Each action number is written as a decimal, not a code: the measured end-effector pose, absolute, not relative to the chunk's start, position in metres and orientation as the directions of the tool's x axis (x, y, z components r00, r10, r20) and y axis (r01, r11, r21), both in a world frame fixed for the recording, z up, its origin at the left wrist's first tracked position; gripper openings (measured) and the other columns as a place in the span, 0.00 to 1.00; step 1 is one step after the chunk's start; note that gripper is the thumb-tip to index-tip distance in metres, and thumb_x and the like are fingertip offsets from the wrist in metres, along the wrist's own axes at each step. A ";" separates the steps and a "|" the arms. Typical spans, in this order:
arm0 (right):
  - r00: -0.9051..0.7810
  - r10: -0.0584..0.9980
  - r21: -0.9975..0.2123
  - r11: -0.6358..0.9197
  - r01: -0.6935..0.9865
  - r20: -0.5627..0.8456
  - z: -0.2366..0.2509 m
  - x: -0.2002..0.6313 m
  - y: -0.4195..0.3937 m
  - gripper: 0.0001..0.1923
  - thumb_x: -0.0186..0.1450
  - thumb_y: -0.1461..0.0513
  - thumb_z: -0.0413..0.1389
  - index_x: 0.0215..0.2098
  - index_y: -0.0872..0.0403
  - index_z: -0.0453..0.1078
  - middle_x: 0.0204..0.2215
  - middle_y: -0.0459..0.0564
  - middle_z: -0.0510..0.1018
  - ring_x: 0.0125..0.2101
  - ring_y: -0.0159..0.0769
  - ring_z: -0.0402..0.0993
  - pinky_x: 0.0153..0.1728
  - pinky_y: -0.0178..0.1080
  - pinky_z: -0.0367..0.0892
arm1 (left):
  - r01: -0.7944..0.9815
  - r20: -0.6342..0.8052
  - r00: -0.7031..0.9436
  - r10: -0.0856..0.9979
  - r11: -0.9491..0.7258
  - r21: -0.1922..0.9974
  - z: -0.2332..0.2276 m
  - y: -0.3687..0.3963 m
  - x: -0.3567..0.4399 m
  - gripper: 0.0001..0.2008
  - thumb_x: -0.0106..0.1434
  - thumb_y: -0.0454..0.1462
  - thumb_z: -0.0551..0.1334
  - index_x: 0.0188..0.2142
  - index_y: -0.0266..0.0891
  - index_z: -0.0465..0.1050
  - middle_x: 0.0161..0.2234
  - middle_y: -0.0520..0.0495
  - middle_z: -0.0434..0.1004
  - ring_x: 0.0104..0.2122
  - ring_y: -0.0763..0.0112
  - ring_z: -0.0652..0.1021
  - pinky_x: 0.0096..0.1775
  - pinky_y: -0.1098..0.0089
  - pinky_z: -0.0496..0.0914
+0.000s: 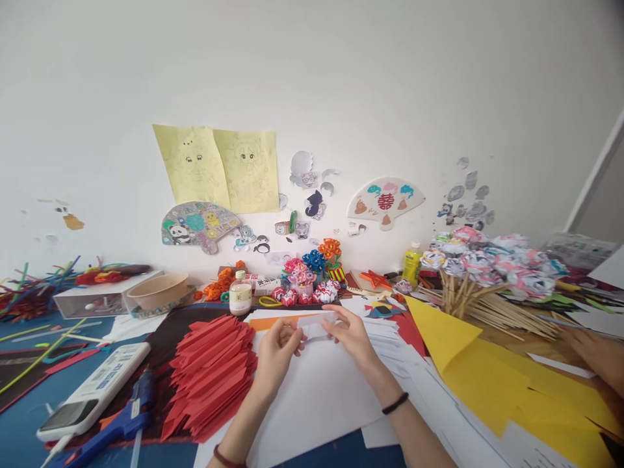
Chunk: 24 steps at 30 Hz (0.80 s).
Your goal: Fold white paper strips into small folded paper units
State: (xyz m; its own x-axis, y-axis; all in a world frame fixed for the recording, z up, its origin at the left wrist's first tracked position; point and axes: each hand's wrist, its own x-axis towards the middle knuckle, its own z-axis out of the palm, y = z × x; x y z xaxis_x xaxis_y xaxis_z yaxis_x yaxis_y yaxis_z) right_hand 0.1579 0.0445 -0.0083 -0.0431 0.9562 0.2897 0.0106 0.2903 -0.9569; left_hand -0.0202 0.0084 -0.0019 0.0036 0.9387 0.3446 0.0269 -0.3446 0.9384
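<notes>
A small white paper strip (pixel 316 325), thin and creased, is held just above a large plain white sheet (pixel 316 396) at the middle of the table. The left hand (pixel 277 348) pinches its left end between thumb and fingertips; the right hand (pixel 351 333) grips the right end the same way, a black band on that wrist. Just left of the left hand lies a stack of red folded paper pieces (pixel 210 374), sharp-creased and pointed, fanned like scales. Further left rest a white remote control (pixel 95 389) with rows of buttons and a blue glue gun (pixel 121 421) of smooth plastic. To the right, matte yellow paper (pixel 480 374) lies in angular sheets, and beyond it thin wooden sticks (pixel 480 302) carry rolled paper flowers (pixel 487 260) printed in pink, teal and white. A small glass bottle (pixel 240 294) with a white cap stands behind the red stack.
</notes>
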 end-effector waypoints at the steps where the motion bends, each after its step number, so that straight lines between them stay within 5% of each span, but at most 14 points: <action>1: -0.019 0.962 -0.962 0.271 -0.027 0.271 -0.009 0.158 0.046 0.27 0.54 0.52 0.62 0.49 0.54 0.66 0.36 0.50 0.74 0.24 0.32 0.71 0.21 0.32 0.62 | -0.003 0.331 -0.006 0.944 -0.331 0.944 -0.001 0.008 -0.020 0.13 0.57 0.45 0.62 0.32 0.38 0.64 0.26 0.50 0.76 0.23 0.73 0.74 0.25 0.73 0.67; 9: -0.340 0.903 -0.964 0.230 -0.135 0.263 -0.014 0.143 0.039 0.22 0.56 0.48 0.59 0.35 0.59 0.72 0.27 0.51 0.76 0.22 0.31 0.71 0.21 0.32 0.63 | -0.190 0.195 0.008 0.981 -0.190 0.963 -0.002 0.004 -0.011 0.14 0.54 0.44 0.64 0.29 0.37 0.65 0.27 0.48 0.78 0.29 0.69 0.78 0.33 0.70 0.69; 18: -0.223 0.920 -0.946 0.305 -0.109 0.323 -0.018 0.144 0.041 0.20 0.56 0.48 0.60 0.23 0.58 0.72 0.19 0.48 0.74 0.19 0.31 0.69 0.21 0.34 0.63 | 0.060 0.253 0.068 0.965 -0.257 0.965 -0.013 0.007 -0.006 0.12 0.57 0.44 0.61 0.30 0.37 0.66 0.23 0.51 0.73 0.23 0.72 0.73 0.24 0.73 0.66; 21: -0.191 0.941 -0.960 0.271 -0.069 0.279 -0.016 0.150 0.043 0.20 0.53 0.49 0.62 0.18 0.58 0.69 0.15 0.47 0.72 0.16 0.30 0.67 0.20 0.34 0.62 | 0.335 0.409 0.086 0.909 -0.413 0.847 -0.009 0.004 -0.011 0.11 0.59 0.40 0.60 0.40 0.38 0.66 0.30 0.50 0.74 0.25 0.72 0.73 0.27 0.72 0.67; 24: -0.152 0.962 -0.973 0.229 -0.015 0.229 -0.014 0.157 0.045 0.19 0.51 0.51 0.63 0.15 0.57 0.68 0.12 0.46 0.70 0.14 0.29 0.64 0.17 0.33 0.60 | 0.608 0.594 0.204 0.778 -0.576 0.547 -0.004 0.000 -0.017 0.19 0.62 0.35 0.57 0.53 0.45 0.60 0.41 0.47 0.72 0.32 0.69 0.74 0.33 0.69 0.68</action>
State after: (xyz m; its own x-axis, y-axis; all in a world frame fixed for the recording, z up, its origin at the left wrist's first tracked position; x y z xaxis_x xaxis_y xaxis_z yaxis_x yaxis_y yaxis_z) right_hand 0.1575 0.0451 -0.0138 -0.1517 0.9615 0.2290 -0.0149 0.2294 -0.9732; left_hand -0.0172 -0.0003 -0.0035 0.2037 0.7784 0.5938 0.6077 -0.5761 0.5467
